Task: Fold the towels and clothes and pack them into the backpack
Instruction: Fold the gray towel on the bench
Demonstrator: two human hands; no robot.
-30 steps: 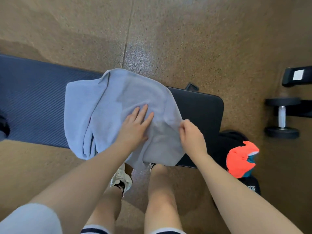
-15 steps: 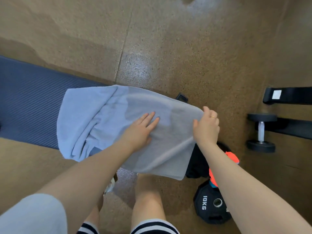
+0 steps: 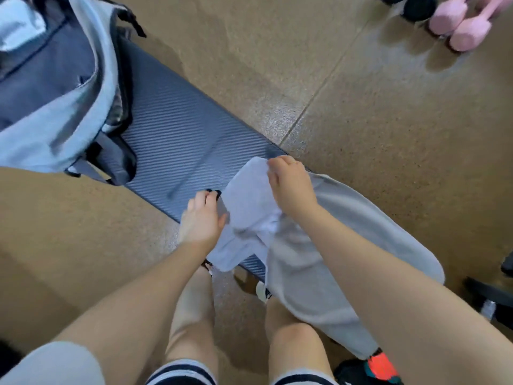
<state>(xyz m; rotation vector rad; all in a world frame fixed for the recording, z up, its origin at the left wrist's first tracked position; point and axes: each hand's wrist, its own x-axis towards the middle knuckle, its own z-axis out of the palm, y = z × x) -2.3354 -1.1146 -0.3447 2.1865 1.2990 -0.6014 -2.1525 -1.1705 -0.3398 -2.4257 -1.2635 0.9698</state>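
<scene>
A pale grey-blue towel [image 3: 347, 245] lies across the near end of a dark ribbed bench pad [image 3: 177, 140] and hangs off its right side toward the floor. My right hand [image 3: 291, 187] grips a towel corner, lifted and carried over to the left. My left hand [image 3: 201, 218] holds the towel's left edge with fingers curled at the bench side. A grey and light-blue backpack [image 3: 55, 87] stands open on the far left end of the bench.
Pink dumbbells [image 3: 458, 26] lie on the brown floor at the top right beside a black one. An orange and teal item [image 3: 381, 362] sits on the floor at the bottom right. Black equipment [image 3: 488, 293] shows at the right edge. My legs stand below the bench.
The view swung left and the backpack came into sight. My right hand carried the towel's right corner over to the left. My left hand left the towel's middle for its left edge.
</scene>
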